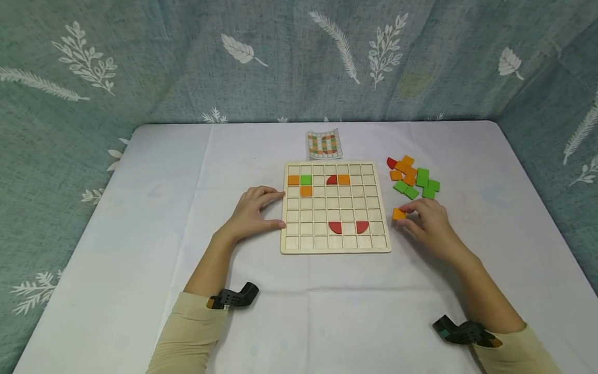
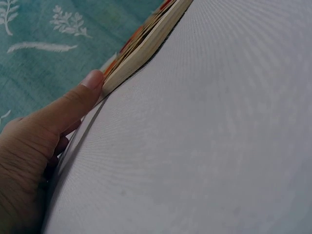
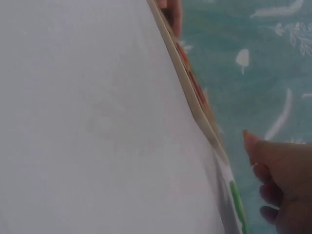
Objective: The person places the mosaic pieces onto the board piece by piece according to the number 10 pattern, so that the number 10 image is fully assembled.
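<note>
A square wooden grid board [image 1: 320, 213] lies on the table, with orange, green and red pieces in some of its cells. My left hand [image 1: 252, 212] rests at the board's left edge, thumb and fingertips touching the rim; the left wrist view shows the thumb [image 2: 92, 80] against the board's side. Just right of the board, my right hand [image 1: 430, 223] pinches an orange square tile [image 1: 399, 214] between thumb and fingers. In the right wrist view, that tile is seen edge-on at the fingertips, with the right hand [image 3: 287, 180] raised beside the board.
Loose orange tiles [image 1: 409, 175], green tiles [image 1: 422, 177] and a red quarter-round piece [image 1: 391, 162] lie in a group beyond my right hand. A printed pattern card [image 1: 324, 144] sits behind the board. A leaf-patterned cloth [image 1: 289, 62] hangs at the table's back.
</note>
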A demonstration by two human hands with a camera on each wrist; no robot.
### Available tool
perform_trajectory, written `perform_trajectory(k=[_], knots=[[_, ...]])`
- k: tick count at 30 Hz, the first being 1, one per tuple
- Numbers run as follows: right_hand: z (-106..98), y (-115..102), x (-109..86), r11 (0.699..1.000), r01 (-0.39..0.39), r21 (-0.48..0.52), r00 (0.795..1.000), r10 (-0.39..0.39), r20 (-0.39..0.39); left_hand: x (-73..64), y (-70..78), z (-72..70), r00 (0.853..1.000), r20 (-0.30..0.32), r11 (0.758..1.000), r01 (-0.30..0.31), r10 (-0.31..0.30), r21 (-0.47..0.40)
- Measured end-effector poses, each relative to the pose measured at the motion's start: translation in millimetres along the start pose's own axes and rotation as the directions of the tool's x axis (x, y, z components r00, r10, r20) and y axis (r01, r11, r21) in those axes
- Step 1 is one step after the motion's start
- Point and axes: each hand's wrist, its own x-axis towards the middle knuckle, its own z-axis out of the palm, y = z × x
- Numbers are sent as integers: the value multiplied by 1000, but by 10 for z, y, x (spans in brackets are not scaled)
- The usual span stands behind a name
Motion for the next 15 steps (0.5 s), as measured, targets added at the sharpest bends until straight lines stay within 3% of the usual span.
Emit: perform_trajectory(k=[7, 15], knots=[[106, -118, 42, 994, 107, 11, 994, -107, 18, 12, -6, 2, 1000, -3, 1000, -9, 9, -1], [241, -283, 134, 990, 136, 36, 986, -138, 89, 3, -28, 10, 1000, -8, 1000, -14, 14, -2]])
